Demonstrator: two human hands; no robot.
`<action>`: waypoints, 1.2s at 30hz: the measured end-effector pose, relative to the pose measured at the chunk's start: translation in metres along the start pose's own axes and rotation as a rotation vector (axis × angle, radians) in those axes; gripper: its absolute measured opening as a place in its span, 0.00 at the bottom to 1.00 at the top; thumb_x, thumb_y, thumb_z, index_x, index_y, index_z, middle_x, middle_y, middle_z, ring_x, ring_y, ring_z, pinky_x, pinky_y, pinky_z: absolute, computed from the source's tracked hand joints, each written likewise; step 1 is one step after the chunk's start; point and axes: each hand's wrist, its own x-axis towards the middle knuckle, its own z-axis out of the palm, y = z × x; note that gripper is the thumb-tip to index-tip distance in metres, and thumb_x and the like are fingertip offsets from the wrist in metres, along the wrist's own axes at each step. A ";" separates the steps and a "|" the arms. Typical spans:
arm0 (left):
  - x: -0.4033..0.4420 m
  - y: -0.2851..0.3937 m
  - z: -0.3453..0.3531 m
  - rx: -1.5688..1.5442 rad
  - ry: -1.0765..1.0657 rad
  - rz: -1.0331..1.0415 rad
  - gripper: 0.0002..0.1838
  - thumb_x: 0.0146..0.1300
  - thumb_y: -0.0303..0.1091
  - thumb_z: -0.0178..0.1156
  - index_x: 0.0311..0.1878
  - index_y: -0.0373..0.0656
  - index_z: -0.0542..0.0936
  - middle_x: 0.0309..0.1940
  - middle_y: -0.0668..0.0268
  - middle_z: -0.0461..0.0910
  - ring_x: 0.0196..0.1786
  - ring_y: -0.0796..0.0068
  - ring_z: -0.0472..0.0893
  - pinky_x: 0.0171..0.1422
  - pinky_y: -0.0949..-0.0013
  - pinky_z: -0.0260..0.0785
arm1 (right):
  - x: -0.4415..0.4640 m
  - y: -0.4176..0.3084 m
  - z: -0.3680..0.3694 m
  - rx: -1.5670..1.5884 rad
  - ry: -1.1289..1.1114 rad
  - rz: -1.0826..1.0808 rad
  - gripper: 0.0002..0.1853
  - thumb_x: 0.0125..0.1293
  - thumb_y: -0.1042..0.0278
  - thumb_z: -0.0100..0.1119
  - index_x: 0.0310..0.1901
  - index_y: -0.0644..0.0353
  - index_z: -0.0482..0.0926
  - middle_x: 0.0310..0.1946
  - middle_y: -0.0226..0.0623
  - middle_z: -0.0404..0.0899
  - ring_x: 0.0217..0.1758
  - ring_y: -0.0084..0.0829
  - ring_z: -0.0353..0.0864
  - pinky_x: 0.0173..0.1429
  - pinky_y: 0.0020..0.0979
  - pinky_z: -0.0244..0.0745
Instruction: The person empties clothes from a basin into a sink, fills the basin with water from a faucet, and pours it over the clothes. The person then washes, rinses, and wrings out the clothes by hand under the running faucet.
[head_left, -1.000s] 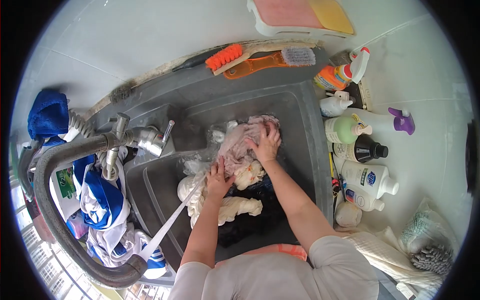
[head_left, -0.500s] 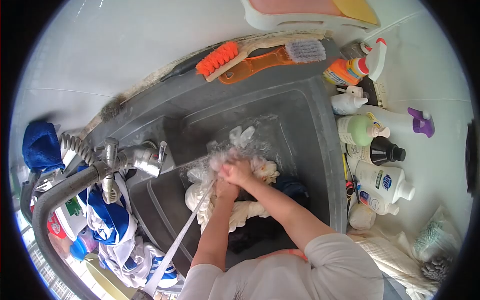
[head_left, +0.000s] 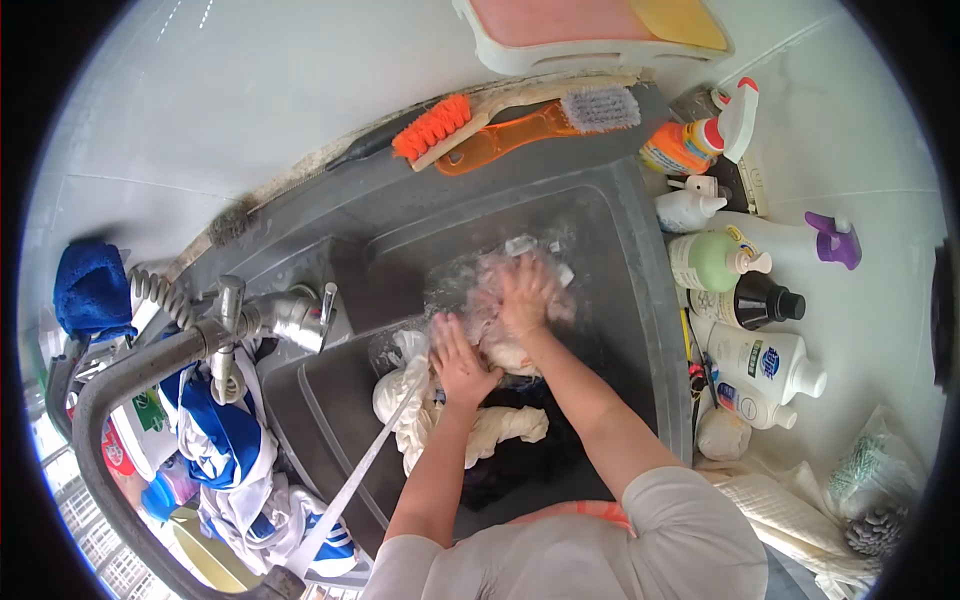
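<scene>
My right hand (head_left: 525, 295) is spread flat on a wet, pale, translucent-looking bundle (head_left: 489, 303) in the grey sink (head_left: 640, 300). Splashing water blurs the bundle, so I cannot tell what kind of thing it is. Lower and to the left, my left hand (head_left: 462, 368) is open with its fingers stretched out, beside a twisted cream cloth (head_left: 515, 425). A water stream (head_left: 350, 485) runs from the grey faucet pipe (head_left: 85, 440) onto the cream cloth. Dark cloth (head_left: 530, 460) lies in the water beneath.
An orange-bristled brush (head_left: 432, 130) and an orange-handled brush (head_left: 500, 140) lie on the back ledge. Several bottles, including a green pump bottle (head_left: 705, 262) and an orange spray bottle (head_left: 680, 148), line the right side. Blue-and-white clothes (head_left: 225, 430) hang at the left near the faucet lever (head_left: 327, 305).
My hands were together, clasped over the wet bundle. They have come apart: the right has moved up and right and flattened, while the left has opened just below and left.
</scene>
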 end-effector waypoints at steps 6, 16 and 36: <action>0.008 -0.088 0.136 -1.336 -0.137 -0.079 0.37 0.61 0.60 0.48 0.71 0.52 0.61 0.73 0.50 0.53 0.77 0.49 0.43 0.77 0.39 0.29 | -0.047 -0.059 -0.048 0.528 -0.163 -0.299 0.07 0.53 0.60 0.64 0.30 0.53 0.82 0.41 0.36 0.79 0.46 0.44 0.78 0.46 0.44 0.75; 0.020 -0.018 -0.006 0.297 -0.635 -0.055 0.37 0.67 0.60 0.44 0.68 0.40 0.63 0.66 0.45 0.63 0.70 0.51 0.62 0.73 0.51 0.51 | 0.054 -0.035 0.048 0.317 -0.169 -0.297 0.09 0.59 0.56 0.58 0.26 0.47 0.80 0.27 0.33 0.82 0.28 0.37 0.80 0.35 0.44 0.75; 0.013 -0.011 -0.004 0.438 -0.743 -0.007 0.26 0.68 0.50 0.45 0.61 0.41 0.72 0.66 0.56 0.64 0.70 0.55 0.60 0.73 0.52 0.49 | 0.008 -0.066 0.041 0.363 -0.472 -0.129 0.12 0.56 0.49 0.57 0.28 0.48 0.80 0.25 0.36 0.81 0.28 0.41 0.82 0.34 0.46 0.75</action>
